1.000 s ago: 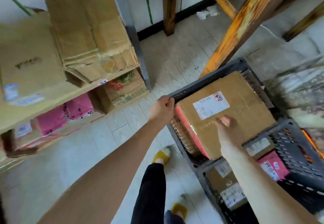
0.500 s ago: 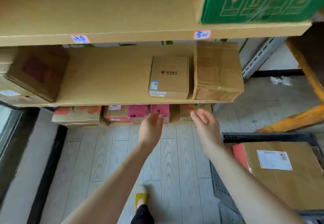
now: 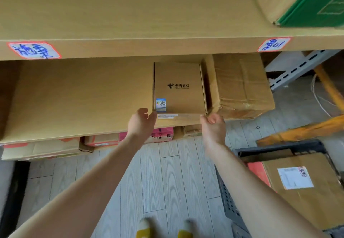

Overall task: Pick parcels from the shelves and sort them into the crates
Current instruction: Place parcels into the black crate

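Note:
A small brown parcel (image 3: 179,87) with a black logo and a blue QR sticker lies flat at the front of the middle shelf (image 3: 74,107). My left hand (image 3: 142,124) is at its front left corner, fingers apart, thumb and fingertips just touching the edge. At the front right corner my right hand (image 3: 213,126) has its fingers curled, in the gap beside a bigger taped box (image 3: 242,85); whether it grips the parcel I cannot tell. At lower right stands a dark plastic crate (image 3: 229,200) holding a large brown parcel (image 3: 307,200) with a white label.
The top shelf (image 3: 130,46) overhangs close above, with a green-sided box (image 3: 316,5) at its right. Pink and brown parcels (image 3: 162,134) sit on the lowest shelf. An orange wooden beam (image 3: 297,131) slants behind the crate. My feet are on the grey plank floor (image 3: 167,182).
I turned from the crate to the shelves. Both hands left the large parcel in the crate and rose to the small parcel's front corners.

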`<move>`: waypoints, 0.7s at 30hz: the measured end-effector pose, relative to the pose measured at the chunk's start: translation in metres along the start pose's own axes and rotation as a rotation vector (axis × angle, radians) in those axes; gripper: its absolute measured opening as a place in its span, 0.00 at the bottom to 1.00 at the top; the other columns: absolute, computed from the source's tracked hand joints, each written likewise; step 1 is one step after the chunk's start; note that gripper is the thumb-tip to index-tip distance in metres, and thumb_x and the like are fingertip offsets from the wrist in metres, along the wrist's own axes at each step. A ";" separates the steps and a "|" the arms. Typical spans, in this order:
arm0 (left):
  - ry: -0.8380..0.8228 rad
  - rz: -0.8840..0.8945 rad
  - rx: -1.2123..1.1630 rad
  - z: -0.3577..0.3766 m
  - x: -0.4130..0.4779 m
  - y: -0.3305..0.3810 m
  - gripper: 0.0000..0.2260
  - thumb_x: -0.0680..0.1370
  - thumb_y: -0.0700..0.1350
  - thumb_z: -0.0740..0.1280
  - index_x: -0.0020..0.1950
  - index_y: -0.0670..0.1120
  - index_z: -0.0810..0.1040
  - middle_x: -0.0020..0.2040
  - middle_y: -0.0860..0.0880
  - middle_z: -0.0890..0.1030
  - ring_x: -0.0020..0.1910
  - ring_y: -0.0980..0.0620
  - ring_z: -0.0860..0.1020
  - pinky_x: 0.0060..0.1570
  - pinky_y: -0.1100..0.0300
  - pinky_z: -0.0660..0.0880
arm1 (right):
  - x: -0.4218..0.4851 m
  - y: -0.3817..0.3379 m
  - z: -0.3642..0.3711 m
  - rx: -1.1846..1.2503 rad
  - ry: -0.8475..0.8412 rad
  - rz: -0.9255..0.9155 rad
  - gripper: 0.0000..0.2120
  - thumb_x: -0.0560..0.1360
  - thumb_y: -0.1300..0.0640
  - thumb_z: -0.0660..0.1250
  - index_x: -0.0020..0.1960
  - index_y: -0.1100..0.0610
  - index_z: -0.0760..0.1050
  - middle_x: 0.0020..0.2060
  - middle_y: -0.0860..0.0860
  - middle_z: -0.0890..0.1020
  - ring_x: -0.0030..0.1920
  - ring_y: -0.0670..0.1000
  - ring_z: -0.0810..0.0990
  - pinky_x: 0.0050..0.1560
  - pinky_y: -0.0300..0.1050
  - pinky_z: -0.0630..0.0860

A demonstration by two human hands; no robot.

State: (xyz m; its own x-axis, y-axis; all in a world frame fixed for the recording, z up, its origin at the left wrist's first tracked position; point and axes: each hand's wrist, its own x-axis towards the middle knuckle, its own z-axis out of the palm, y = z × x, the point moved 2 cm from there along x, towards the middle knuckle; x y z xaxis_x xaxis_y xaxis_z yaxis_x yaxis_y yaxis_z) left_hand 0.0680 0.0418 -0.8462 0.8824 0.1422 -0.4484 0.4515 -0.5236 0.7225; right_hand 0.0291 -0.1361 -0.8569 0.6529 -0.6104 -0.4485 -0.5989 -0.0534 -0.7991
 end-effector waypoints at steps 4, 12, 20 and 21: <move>-0.028 -0.019 0.027 0.021 0.033 0.000 0.16 0.80 0.49 0.59 0.49 0.34 0.73 0.36 0.40 0.77 0.38 0.39 0.75 0.31 0.60 0.72 | 0.024 0.003 0.018 -0.041 -0.032 0.008 0.18 0.76 0.53 0.63 0.64 0.55 0.68 0.61 0.56 0.74 0.62 0.55 0.73 0.62 0.48 0.68; 0.068 -0.024 -0.558 0.010 0.016 -0.005 0.12 0.74 0.54 0.67 0.55 0.52 0.72 0.54 0.48 0.79 0.52 0.52 0.75 0.51 0.60 0.70 | 0.024 0.001 0.021 0.108 -0.025 0.049 0.08 0.76 0.54 0.64 0.54 0.55 0.73 0.42 0.48 0.76 0.45 0.48 0.73 0.46 0.42 0.69; 0.399 0.085 -0.472 -0.021 -0.041 0.013 0.32 0.69 0.47 0.75 0.69 0.45 0.66 0.60 0.50 0.71 0.59 0.55 0.72 0.62 0.62 0.69 | -0.013 -0.021 0.035 0.058 -0.310 -0.095 0.19 0.76 0.50 0.63 0.66 0.54 0.69 0.60 0.46 0.74 0.60 0.45 0.71 0.60 0.42 0.67; 0.432 0.138 -0.374 -0.021 -0.045 0.013 0.33 0.69 0.46 0.75 0.70 0.44 0.65 0.59 0.50 0.70 0.58 0.55 0.70 0.62 0.64 0.68 | -0.021 -0.033 0.038 0.074 -0.377 -0.133 0.23 0.75 0.45 0.63 0.68 0.51 0.67 0.60 0.43 0.72 0.61 0.43 0.69 0.61 0.42 0.65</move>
State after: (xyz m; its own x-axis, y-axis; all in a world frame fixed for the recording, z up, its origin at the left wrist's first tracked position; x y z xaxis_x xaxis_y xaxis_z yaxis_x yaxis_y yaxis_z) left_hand 0.0369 0.0462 -0.8052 0.8748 0.4641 -0.1392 0.2758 -0.2408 0.9305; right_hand 0.0531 -0.0914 -0.8362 0.8548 -0.2685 -0.4440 -0.4719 -0.0467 -0.8804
